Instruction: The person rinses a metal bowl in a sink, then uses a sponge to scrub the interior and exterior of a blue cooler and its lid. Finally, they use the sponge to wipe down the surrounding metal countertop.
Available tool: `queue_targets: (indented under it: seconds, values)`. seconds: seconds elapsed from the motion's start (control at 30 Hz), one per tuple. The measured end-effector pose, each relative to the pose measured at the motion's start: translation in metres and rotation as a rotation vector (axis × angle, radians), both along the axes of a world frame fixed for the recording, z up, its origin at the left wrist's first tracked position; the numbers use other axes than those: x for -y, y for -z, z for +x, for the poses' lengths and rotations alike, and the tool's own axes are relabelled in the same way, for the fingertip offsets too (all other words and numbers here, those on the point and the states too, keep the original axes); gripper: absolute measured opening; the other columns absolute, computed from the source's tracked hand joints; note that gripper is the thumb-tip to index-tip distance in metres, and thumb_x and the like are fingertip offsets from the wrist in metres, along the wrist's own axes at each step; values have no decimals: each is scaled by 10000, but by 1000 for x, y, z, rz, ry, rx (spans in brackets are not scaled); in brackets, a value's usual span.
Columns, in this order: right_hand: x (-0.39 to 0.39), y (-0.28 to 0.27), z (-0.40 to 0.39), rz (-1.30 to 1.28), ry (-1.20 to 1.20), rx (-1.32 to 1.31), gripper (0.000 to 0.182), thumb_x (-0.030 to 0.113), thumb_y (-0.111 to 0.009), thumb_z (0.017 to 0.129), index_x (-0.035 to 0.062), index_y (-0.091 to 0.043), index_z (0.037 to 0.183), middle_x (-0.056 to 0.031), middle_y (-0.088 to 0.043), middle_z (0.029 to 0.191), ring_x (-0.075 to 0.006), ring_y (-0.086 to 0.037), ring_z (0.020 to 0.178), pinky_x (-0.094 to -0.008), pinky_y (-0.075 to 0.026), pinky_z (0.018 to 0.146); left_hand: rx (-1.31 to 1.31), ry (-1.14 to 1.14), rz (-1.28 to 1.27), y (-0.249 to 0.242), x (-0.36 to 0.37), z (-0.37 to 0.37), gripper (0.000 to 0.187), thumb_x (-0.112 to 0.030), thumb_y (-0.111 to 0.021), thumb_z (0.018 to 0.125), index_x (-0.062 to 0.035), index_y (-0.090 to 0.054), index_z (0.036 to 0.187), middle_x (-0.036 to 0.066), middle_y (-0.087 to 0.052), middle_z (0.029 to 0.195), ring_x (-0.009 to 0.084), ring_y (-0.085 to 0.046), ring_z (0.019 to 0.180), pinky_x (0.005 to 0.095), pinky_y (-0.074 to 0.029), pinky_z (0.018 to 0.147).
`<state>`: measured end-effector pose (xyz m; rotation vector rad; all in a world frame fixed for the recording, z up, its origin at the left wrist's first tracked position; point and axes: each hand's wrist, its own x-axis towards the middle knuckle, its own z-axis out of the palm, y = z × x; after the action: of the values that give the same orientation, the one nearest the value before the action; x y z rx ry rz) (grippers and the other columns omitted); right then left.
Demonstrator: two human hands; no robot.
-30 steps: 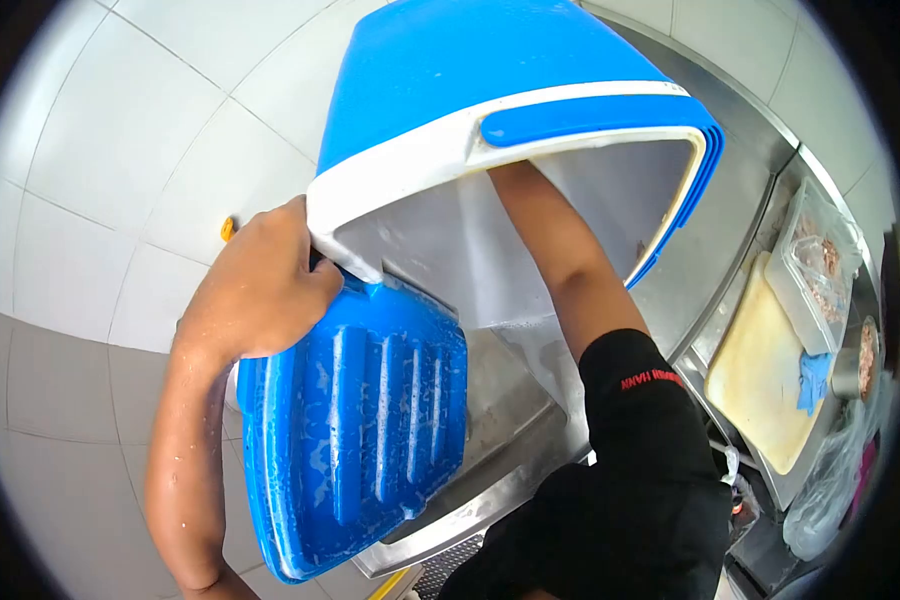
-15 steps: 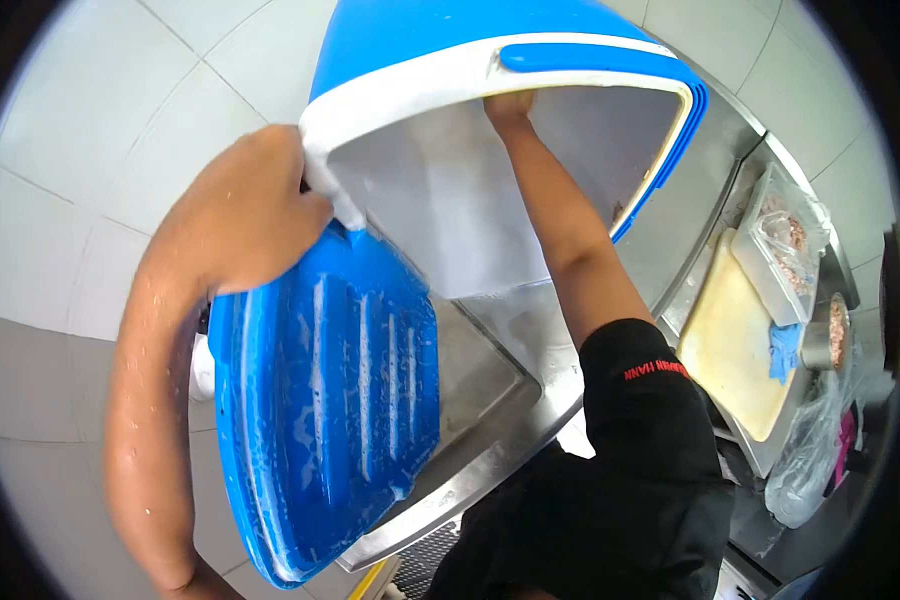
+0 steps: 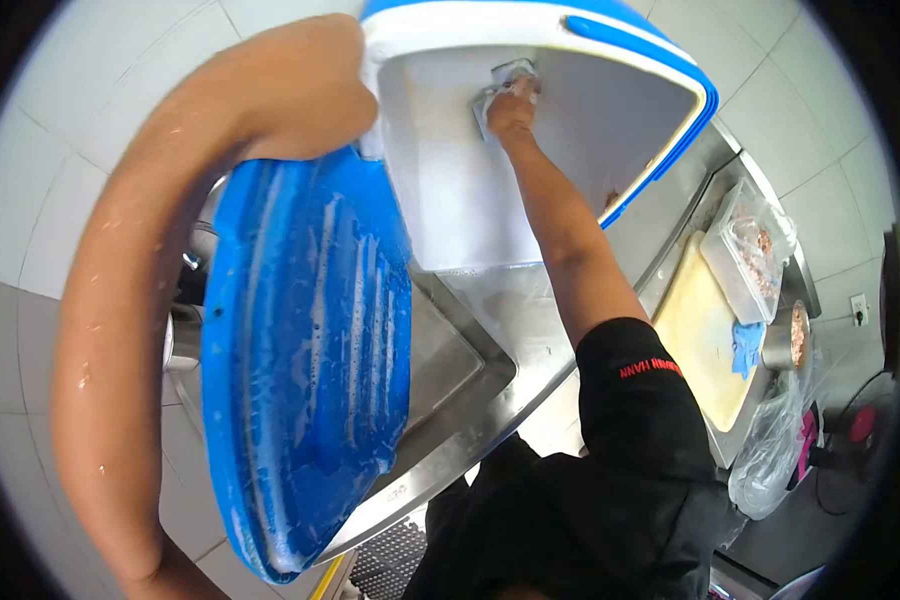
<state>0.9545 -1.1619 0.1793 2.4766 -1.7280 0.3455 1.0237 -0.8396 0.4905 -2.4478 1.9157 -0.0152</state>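
Observation:
A blue and white cooler (image 3: pixel 425 160) lies tipped on its side, its opening facing me. Its blue lid (image 3: pixel 310 370), wet and streaked with suds, hangs open below the left corner. My left hand (image 3: pixel 315 90) is closed at the left edge of the white rim, by the lid's hinge side; its fingertips are hidden. Deep inside the cooler, my right hand (image 3: pixel 513 108) presses a greyish-white cloth (image 3: pixel 484 108) against the inner wall. Whether it is a cloth or a soft pad is hard to tell.
Beneath the cooler is a steel sink counter (image 3: pixel 500 310). To the right are a cream cutting board (image 3: pixel 705 330), a clear tub (image 3: pixel 745 250) of chopped food, a blue cloth (image 3: pixel 746 348), a metal container (image 3: pixel 785 335) and a plastic bag (image 3: pixel 765 460). Tiled wall stands behind.
My right hand has come into sight, showing the cloth in it. The cooler appears higher and further right in view, and the lid hangs a little further left. My left hand stays at the rim.

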Motion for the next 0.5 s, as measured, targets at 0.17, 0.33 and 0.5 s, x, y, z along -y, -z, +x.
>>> queue_targets:
  seconds: [0.17, 0.33, 0.5]
  values:
    - [-2, 46, -3, -77, -42, -63, 724, 562, -428, 869, 31, -415, 1361, -152, -209, 1491, -326, -137, 1387, -459, -226, 1087, 15, -82, 17, 3, 0, -3, 323, -161, -561, 746, 72, -598, 966, 238, -630, 857, 316, -631, 792, 383, -479, 773]
    - [-15, 69, 11, -23, -2, 157, 905, 693, -364, 832, -43, -386, 1358, -174, -289, 1456, -307, -143, 1378, -475, -207, 1088, -2, -134, 15, 0, 1, -10, 317, -161, -562, 746, 60, -601, 970, 227, -630, 847, 322, -626, 781, 379, -474, 768]
    - [-24, 69, 10, 233, -184, 4, 995, 796, -329, 767, 25, -358, 1394, -147, -365, 1429, -293, -262, 1345, -436, -284, 1047, -94, -77, -65, 0, 3, -13, 325, -155, -573, 733, 65, -600, 971, 237, -626, 887, 317, -621, 815, 372, -463, 783]
